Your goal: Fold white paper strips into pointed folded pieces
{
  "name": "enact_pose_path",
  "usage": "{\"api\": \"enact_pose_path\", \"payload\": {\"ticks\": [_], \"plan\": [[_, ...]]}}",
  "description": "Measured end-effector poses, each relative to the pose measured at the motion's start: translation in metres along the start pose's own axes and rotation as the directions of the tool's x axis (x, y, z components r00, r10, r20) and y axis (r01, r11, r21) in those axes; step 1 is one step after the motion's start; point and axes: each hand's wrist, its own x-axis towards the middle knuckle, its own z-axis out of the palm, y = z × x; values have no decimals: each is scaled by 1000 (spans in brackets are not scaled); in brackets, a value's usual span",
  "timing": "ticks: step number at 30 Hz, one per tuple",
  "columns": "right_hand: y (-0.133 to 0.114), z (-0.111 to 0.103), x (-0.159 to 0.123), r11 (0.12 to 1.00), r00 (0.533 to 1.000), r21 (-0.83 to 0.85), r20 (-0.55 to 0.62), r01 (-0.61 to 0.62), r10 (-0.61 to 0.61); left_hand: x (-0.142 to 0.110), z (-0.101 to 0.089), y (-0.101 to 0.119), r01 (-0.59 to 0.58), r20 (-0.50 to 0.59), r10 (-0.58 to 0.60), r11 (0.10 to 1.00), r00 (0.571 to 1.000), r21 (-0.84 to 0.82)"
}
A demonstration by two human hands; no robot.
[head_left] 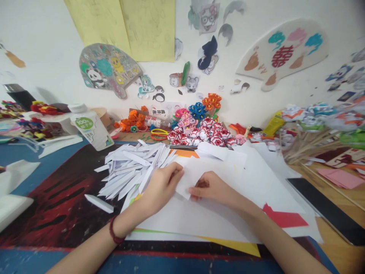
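A small piece of white paper is held between my two hands, above large white sheets. My left hand pinches its upper left edge with thumb and fingers. At its lower right corner, my right hand grips it with thumb and fingertips. Just left of my left hand lies a heap of folded white paper strips, partly covered by that hand. One single folded strip rests apart from the heap on the dark mat.
Red-and-white paper flowers are piled behind the sheets. A white bottle stands back left. On the right lie a dark flat panel, a red paper scrap and pink paper. Painted fans hang on the wall.
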Motion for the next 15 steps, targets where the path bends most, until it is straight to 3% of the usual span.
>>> {"api": "enact_pose_path", "payload": {"ticks": [5, 9, 12, 15], "plan": [[2, -3, 4, 994, 996, 106, -82, 36, -28, -1, 1, -1, -19, -21, 22, 994, 1000, 110], [6, 0, 5, 994, 999, 105, -10, 34, -33, -4, 6, -2, -48, -87, 66, 980, 994, 195], [7, 3, 5, 990, 999, 138, -20, 36, -34, -8, 7, -4, -169, -102, 217, 922, 971, 348], [5, 5, 5, 976, 998, 212, -43, 58, -50, -11, 3, -4, -342, -53, 447, 752, 893, 564]]}}
